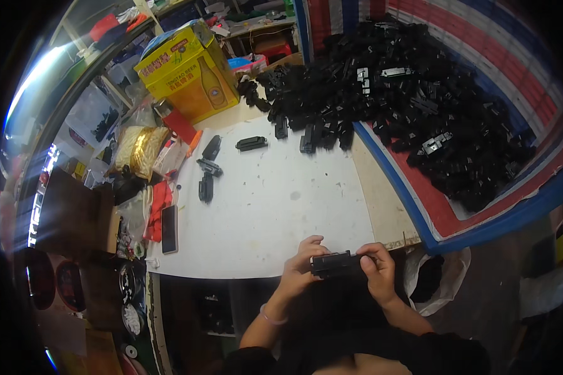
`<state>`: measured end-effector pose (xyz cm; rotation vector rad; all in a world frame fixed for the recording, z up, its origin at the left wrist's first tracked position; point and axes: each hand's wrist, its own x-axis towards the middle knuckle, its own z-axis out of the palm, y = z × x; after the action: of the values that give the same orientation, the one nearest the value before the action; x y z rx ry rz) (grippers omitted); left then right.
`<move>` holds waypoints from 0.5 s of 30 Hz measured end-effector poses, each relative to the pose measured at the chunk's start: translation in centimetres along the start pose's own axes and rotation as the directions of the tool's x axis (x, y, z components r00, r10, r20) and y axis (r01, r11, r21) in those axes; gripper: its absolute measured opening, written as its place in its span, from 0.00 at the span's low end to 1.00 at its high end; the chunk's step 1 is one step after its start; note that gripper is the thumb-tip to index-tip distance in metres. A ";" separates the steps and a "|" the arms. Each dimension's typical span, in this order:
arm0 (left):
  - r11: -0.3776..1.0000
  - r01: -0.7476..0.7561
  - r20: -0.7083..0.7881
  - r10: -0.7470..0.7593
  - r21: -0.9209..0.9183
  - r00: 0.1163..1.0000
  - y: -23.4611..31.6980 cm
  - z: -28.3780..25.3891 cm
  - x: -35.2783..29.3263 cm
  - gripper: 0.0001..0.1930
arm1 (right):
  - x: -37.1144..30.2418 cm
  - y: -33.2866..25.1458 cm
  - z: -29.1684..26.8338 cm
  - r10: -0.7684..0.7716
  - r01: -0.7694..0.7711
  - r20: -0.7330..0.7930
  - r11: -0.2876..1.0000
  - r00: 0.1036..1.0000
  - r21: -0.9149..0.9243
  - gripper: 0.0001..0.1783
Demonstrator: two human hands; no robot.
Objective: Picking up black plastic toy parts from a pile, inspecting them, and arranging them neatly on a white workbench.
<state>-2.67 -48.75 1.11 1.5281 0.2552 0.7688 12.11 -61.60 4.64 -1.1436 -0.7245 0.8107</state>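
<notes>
While both hands meet at the near edge of the white table [275, 206], the left hand [297, 269] and right hand [376, 270] pinch a small black plastic part [335, 263] between them — fingers closed on its two ends. A big heap of black parts [413, 94] lies farther back on a striped sheet [481, 212], with four loose parts [209, 165] and a phone [169, 229] off left — near a yellow box [187, 72].

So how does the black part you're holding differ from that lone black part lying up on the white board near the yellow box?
The held black part is gripped at both ends, by the left hand and the right hand, at the table's near edge; the lone black part lies untouched on the white board. The held one appears larger, being closer to the camera. Both are black, oblong pieces, like those in the big pile.
</notes>
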 end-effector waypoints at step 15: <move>0.975 0.140 -0.118 -0.120 0.175 0.986 3.1 2.1 -0.7 0.20 | -1.0 -0.3 -1.6 -0.092 0.093 0.012 0.987 0.996 -0.132 0.13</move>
<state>-2.82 -51.20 3.98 1.6267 0.5129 0.7393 12.93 -63.31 4.45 -1.2173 -0.8403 0.6968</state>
